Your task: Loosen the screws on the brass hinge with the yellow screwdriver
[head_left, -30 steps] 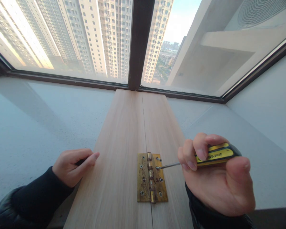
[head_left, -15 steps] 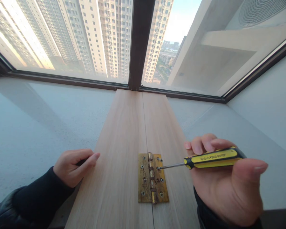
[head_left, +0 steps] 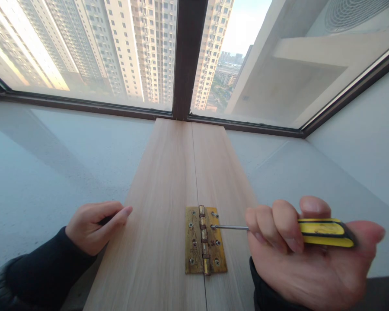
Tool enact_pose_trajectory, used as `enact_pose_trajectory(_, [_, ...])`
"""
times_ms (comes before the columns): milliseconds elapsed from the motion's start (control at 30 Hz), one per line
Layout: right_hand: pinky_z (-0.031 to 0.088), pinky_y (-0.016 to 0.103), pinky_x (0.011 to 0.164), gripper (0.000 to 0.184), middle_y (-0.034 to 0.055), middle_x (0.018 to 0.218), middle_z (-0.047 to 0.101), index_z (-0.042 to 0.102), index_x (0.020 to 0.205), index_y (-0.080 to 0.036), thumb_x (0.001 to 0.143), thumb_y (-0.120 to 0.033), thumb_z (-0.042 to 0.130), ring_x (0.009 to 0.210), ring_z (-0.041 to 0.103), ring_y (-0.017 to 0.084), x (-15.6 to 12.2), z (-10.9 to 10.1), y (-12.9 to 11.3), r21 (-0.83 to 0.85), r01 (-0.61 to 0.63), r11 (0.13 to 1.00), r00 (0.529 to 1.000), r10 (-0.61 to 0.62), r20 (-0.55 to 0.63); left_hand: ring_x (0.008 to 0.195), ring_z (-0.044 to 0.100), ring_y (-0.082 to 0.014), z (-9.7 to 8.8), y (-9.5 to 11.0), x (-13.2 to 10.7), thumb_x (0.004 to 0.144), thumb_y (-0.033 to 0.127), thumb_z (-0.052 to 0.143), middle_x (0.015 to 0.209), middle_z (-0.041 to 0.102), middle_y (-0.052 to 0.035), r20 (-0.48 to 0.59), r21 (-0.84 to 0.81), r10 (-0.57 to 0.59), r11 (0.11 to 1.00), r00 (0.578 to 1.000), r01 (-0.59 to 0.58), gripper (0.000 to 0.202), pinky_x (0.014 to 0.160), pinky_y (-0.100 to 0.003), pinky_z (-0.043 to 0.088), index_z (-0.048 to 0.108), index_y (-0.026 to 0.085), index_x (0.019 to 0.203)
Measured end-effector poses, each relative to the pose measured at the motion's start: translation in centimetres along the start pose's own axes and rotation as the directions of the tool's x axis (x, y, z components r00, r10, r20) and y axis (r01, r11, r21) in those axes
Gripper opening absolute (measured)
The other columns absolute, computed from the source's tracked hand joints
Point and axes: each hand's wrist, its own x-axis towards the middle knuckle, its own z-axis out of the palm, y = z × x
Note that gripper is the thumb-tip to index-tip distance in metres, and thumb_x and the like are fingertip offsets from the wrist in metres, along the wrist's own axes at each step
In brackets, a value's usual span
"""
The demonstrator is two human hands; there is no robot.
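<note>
My right hand [head_left: 298, 250] is closed around a screwdriver [head_left: 322, 233] with a yellow and black handle. Its metal shaft points left, and the tip meets the second screw from the top on the right leaf of a brass hinge [head_left: 205, 242]. Worn and stained, the hinge lies open across the seam between two pale wooden boards [head_left: 168, 172], with several screws in its leaves. The top screw [head_left: 215, 214] of the right leaf looks tilted and stands proud. My left hand [head_left: 99, 226] rests by the left board's outer edge, fingers curled, thumb against the index finger; its inside is hidden.
The boards run away from me to a dark window frame [head_left: 184, 65]. Pale wall or ledge surfaces [head_left: 68, 164] flank them on both sides. Beyond the glass stand tall buildings [head_left: 123, 52], with an outdoor fan unit [head_left: 353, 15] at upper right.
My right hand's fingers have curled further over the screwdriver, now covering the front of its handle. Its tip stays at the same screw. The view has shifted slightly; my left hand keeps its pose.
</note>
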Motion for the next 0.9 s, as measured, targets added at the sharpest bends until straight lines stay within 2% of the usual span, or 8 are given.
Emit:
enact_pose_trajectory(100, [0.042,0.024,0.054,0.042,-0.0033,0.062,0.034,0.054,0.090,-0.020,0.088,-0.060,0.069,0.051,0.034,0.012,-0.5,0.0,-0.2,-0.064,0.010,0.998,0.996,-0.016,-0.083,0.045,0.034,-0.0058,0.0,0.1,0.1,0.089,0.038,0.038,0.049,0.036,0.0040,-0.005,0.000,0.001,1.000,1.000,-0.001,0.047,0.049,-0.019,0.028,0.049,0.014,0.050])
enact_pose_trajectory(233, [0.048,0.028,0.079,0.039,0.0008,0.089,0.040,0.061,0.084,-0.020,0.082,-0.054,0.080,0.079,0.044,0.016,-1.1,-0.1,-0.2,-0.157,0.055,0.986,0.965,-0.093,-0.246,0.045,0.034,-0.0060,0.0,0.2,0.1,0.089,0.039,0.038,0.048,0.036,0.0039,-0.003,-0.007,-0.002,1.000,1.000,0.002,0.047,0.048,-0.019,0.028,0.050,0.014,0.050])
enact_pose_trajectory(400, [0.042,0.031,0.097,0.037,-0.0004,0.080,0.041,0.067,0.087,-0.021,0.082,-0.055,0.080,0.074,0.046,0.013,-0.8,-0.4,0.0,-0.173,0.055,0.983,0.959,-0.100,-0.265,0.045,0.033,-0.0056,0.0,0.3,0.1,0.088,0.038,0.040,0.048,0.035,0.0043,-0.007,-0.026,-0.007,1.000,1.000,0.007,0.045,0.048,-0.018,0.027,0.048,0.014,0.051])
enact_pose_trajectory(500, [0.043,0.030,0.096,0.038,-0.0018,0.071,0.042,0.069,0.090,-0.022,0.087,-0.059,0.073,0.066,0.046,0.011,-0.4,0.1,0.1,-0.144,0.073,0.987,0.974,-0.102,-0.201,0.045,0.033,-0.0056,0.0,0.4,0.1,0.088,0.039,0.039,0.048,0.035,0.0044,0.000,-0.021,-0.019,1.000,1.000,0.019,0.046,0.048,-0.018,0.028,0.049,0.014,0.051])
enact_pose_trajectory(633, [0.047,0.023,0.068,0.036,-0.0035,0.057,0.033,0.067,0.095,-0.024,0.098,-0.059,0.057,0.052,0.035,0.011,-0.4,1.3,0.2,-0.047,0.041,0.998,0.998,-0.043,-0.046,0.045,0.034,-0.0054,-0.1,0.4,0.1,0.088,0.039,0.038,0.048,0.037,0.0044,0.003,-0.014,-0.018,1.000,1.000,0.019,0.047,0.049,-0.018,0.028,0.049,0.014,0.050])
enact_pose_trajectory(733, [0.044,0.024,0.062,0.040,-0.0033,0.061,0.032,0.060,0.093,-0.022,0.090,-0.061,0.067,0.053,0.032,0.012,-0.7,1.4,0.2,-0.075,0.044,0.996,0.992,-0.053,-0.113,0.045,0.035,-0.0054,0.0,0.3,0.1,0.088,0.039,0.039,0.048,0.039,0.0042,0.002,-0.020,-0.012,1.000,1.000,0.012,0.046,0.049,-0.018,0.029,0.050,0.014,0.051])
enact_pose_trajectory(800, [0.046,0.027,0.070,0.041,-0.0017,0.071,0.037,0.058,0.086,-0.020,0.082,-0.055,0.078,0.062,0.039,0.013,-1.0,1.1,0.1,-0.121,0.067,0.990,0.978,-0.089,-0.186,0.045,0.035,-0.0055,0.0,0.1,0.1,0.089,0.039,0.038,0.048,0.038,0.0041,0.010,-0.017,-0.009,1.000,1.000,0.009,0.047,0.049,-0.019,0.028,0.050,0.014,0.051])
enact_pose_trajectory(900, [0.046,0.028,0.084,0.038,-0.0007,0.086,0.039,0.061,0.085,-0.020,0.079,-0.050,0.084,0.079,0.044,0.014,-1.2,0.5,0.0,-0.126,0.059,0.990,0.959,-0.092,-0.268,0.045,0.034,-0.0057,0.1,-0.2,0.0,0.089,0.040,0.037,0.048,0.037,0.0040,0.013,-0.006,-0.014,1.000,1.000,0.014,0.048,0.049,-0.020,0.027,0.051,0.013,0.051])
